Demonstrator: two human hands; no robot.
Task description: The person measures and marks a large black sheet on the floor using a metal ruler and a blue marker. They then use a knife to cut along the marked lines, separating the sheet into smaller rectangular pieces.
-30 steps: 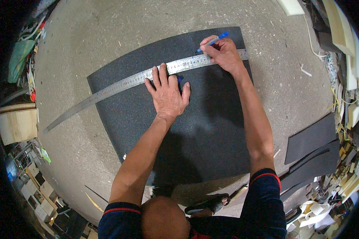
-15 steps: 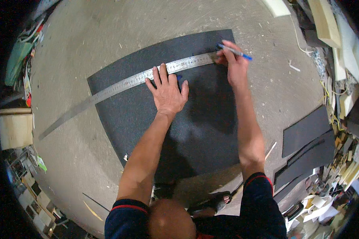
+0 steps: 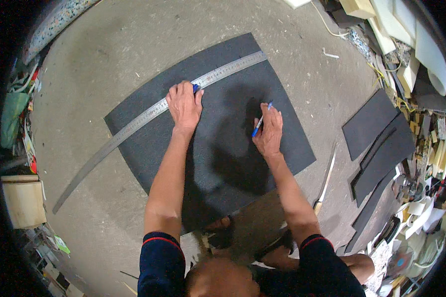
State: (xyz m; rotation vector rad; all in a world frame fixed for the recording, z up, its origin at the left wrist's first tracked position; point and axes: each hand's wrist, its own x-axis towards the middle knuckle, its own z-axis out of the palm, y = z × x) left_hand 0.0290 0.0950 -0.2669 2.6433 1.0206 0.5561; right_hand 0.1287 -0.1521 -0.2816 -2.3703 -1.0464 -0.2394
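A long steel ruler lies slantwise across a large black sheet of foam-like material on the floor. Over the ruler's middle, the fingers of my left hand are drawn together and closed at its edge. A small dark blue thing shows beside that index finger; its kind is unclear. My right hand is above the right part of the sheet, closed round a blue and white pen. The ruler's left end sticks out past the sheet onto the concrete.
To the right lie several black offcuts and a long knife with a light handle. Pale foam pieces and scraps crowd the right side. On the left stand a pale box and a green bag. My feet are at the sheet's near edge.
My right hand has come away from the ruler's right end, back toward me, with the pen. My left hand's spread fingers have drawn together. The view has turned somewhat.
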